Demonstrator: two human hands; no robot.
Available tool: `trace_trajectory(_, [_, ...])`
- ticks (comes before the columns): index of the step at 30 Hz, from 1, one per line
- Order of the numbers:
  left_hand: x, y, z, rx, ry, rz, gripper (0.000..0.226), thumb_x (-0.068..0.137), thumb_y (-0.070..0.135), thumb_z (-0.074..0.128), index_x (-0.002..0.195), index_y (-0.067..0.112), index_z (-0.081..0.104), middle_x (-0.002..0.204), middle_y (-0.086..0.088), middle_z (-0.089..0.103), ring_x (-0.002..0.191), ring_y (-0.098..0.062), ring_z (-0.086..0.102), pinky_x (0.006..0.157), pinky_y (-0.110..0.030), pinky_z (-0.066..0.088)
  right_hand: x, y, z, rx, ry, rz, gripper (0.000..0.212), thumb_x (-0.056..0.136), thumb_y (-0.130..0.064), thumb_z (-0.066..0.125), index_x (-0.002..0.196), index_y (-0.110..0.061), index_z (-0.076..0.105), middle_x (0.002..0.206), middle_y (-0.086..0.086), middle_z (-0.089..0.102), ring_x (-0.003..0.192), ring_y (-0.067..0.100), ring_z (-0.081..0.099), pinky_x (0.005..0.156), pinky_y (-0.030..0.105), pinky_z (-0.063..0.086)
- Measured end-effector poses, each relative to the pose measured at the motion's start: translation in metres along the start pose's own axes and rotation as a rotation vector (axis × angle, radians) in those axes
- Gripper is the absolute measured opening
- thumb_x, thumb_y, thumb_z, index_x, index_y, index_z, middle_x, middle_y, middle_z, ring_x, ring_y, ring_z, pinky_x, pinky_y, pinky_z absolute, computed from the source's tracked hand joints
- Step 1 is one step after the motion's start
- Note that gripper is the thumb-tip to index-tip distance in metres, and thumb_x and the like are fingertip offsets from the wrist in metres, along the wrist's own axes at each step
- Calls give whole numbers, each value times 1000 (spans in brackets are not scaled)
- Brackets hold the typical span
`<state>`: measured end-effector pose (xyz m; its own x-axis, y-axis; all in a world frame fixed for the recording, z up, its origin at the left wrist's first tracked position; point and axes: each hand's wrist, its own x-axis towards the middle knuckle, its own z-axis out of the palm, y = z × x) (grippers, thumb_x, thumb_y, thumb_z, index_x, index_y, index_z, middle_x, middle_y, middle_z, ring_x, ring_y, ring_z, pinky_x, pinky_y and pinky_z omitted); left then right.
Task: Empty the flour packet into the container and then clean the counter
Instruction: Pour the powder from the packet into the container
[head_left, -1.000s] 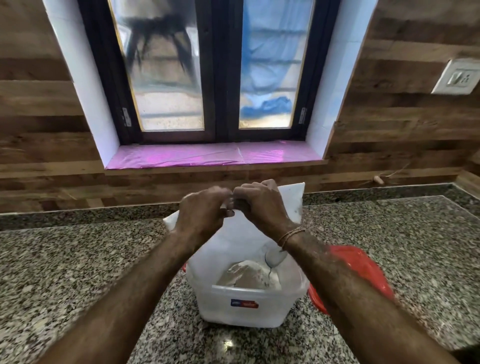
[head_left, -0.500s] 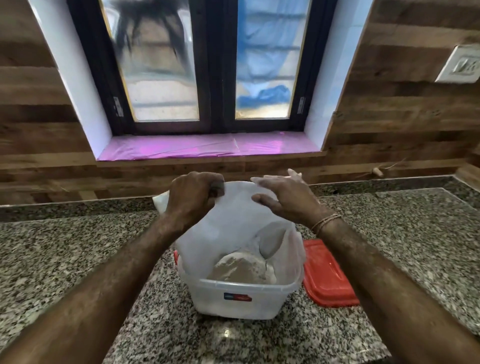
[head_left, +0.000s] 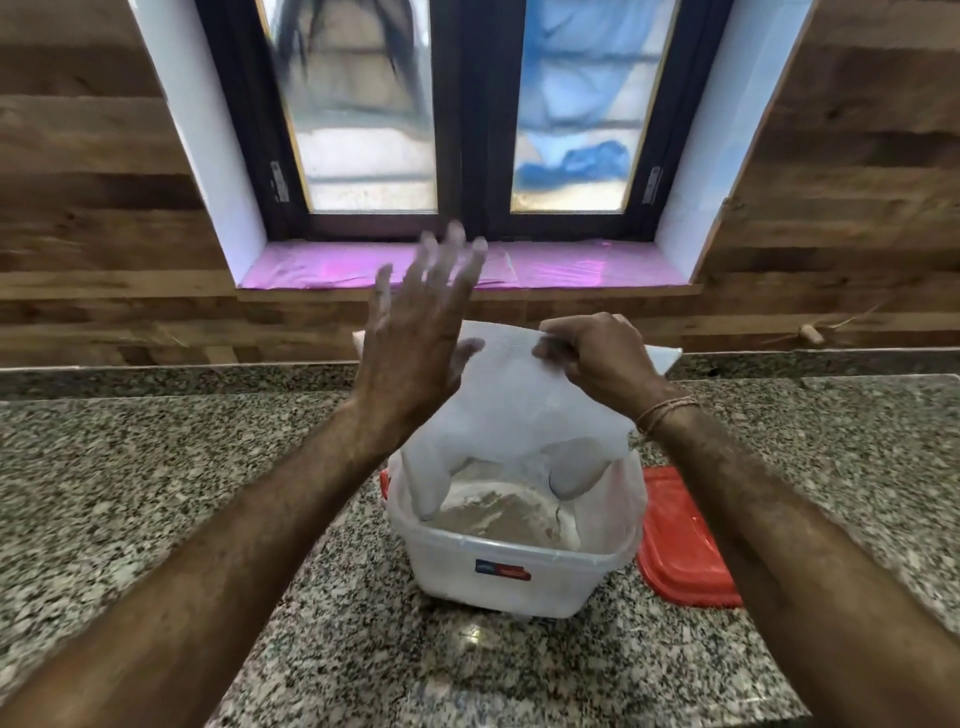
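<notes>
Right grip (head_left: 597, 359) pinches flour packet (head_left: 519, 410) over container (head_left: 563, 582) — left grip (head_left: 415, 340) splayed

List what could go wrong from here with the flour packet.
1. Only the right hand pinches the flour packet; that one-sided grip may slip.
2. The open left hand is raised beside it; a pat could puff flour past the container rim onto the counter.
</notes>
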<state>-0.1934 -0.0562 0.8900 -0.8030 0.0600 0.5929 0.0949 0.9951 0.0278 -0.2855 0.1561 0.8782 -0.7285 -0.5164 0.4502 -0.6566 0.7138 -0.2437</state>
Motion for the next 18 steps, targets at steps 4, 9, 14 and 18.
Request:
trace_trajectory(4, [-17,3,9,-15,-84,37,45,88,33,74,131,20,63,122,-3,73,103,-30,70,92,-44,50,0,-4,1,-18,48,16,9,92,-21,69,90,-22,77,90,-2,80,94,28,73,82,38,49])
trace_trajectory(9, [-31,-16,6,-41,43,-4,16,87,22,77,101,26,71,89,5,73,70,-25,67,66,-31,42,-5,-3,0,67,15,68,7,91,-24,69,88,-25,76,84,-5,76,88,26,70,79,36,44])
trace_trajectory(14, [-31,-38,-15,-407,10,-269,4,86,28,80,90,28,80,86,12,74,79,-13,64,67,-29,48,-14,40,1,57,123,276,65,75,-56,79,133,-34,56,138,-1,59,130,23,50,109,51,34])
trace_trajectory(18, [-29,-50,-24,-722,-79,-371,6,82,26,84,84,22,80,76,5,75,69,-14,63,67,-31,51,-35,87,7,1070,4,515,101,69,-46,91,151,-24,36,143,9,61,126,27,63,93,46,57])
